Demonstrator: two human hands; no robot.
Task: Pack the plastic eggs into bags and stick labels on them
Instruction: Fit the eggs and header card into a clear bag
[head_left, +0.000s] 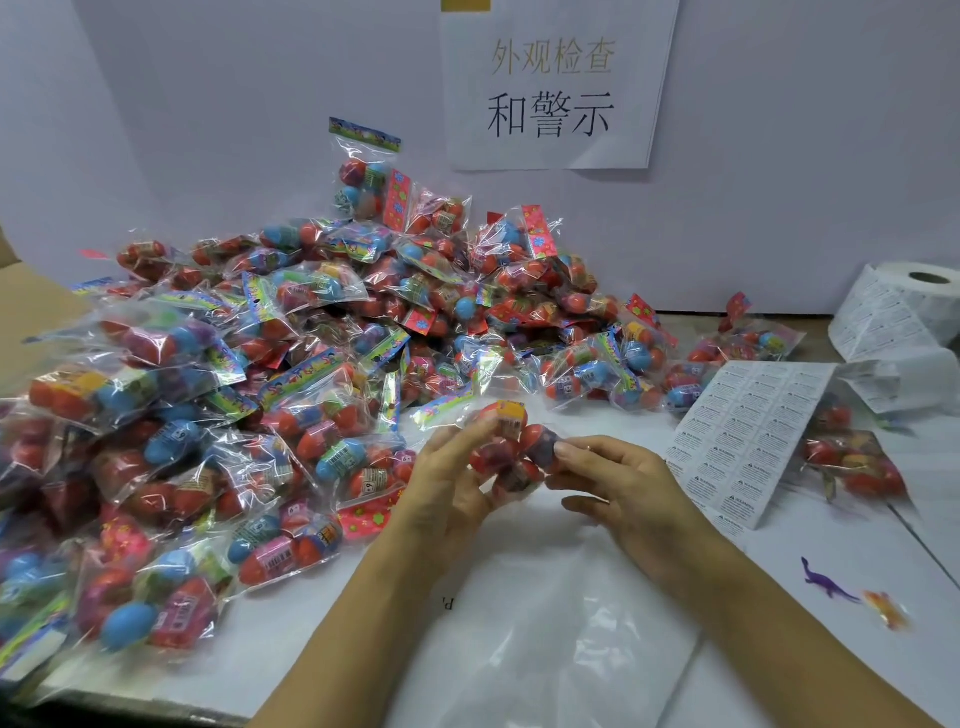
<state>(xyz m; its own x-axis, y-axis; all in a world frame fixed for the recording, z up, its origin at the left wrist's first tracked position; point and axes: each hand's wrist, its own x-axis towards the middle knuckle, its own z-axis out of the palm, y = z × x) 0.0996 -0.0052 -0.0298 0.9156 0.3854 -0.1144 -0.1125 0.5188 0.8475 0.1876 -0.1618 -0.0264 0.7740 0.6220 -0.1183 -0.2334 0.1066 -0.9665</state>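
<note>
A small clear bag of plastic eggs, mostly red with one yellow-topped, is held above the white table between both hands. My left hand grips its left side with curled fingers. My right hand pinches its right end with thumb and fingertips. A sheet of white labels lies on the table just right of my right hand. A large pile of filled egg bags covers the left and back of the table.
A roll of label paper stands at the back right. Another filled bag lies at the right. A purple toy dinosaur and an orange toy lie at the near right. Clear plastic sheeting lies under my forearms. A paper sign hangs on the wall.
</note>
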